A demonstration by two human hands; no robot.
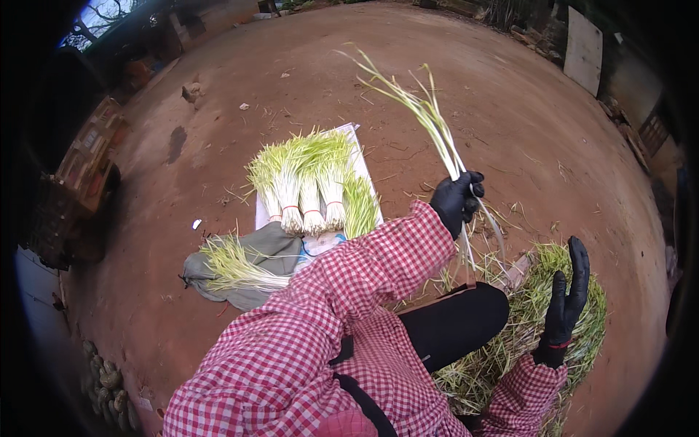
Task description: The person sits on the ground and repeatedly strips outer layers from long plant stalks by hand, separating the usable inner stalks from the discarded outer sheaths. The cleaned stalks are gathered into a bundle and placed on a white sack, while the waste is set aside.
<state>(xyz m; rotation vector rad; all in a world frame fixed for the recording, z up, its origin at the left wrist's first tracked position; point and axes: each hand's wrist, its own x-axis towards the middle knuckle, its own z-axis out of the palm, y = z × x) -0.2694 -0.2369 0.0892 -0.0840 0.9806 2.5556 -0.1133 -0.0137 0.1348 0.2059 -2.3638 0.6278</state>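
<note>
My left hand [457, 201], in a black glove, grips a few long, pale leafy stalks [439, 139] like garlic chives; their tips point up and their white ends hang below the fist. At the right, my right hand [567, 297], also black-gloved, is raised with its fingers apart and holds nothing. It is above a large heap of loose green and yellowish stalks [592, 322]. Bundles of similar stalks [310, 191], tied with red bands, lie side by side on a white board [357, 153]. A looser bunch [237, 267] rests on a grey-green cloth [278, 248].
Reddish bare ground [524, 125] surrounds the board, with scattered stalk scraps. My black-clad knee [475, 308] is between the board and the heap. A cart-like wooden vehicle [87, 155] stands at the left. Several gourd-like vegetables [112, 390] lie at the lower left.
</note>
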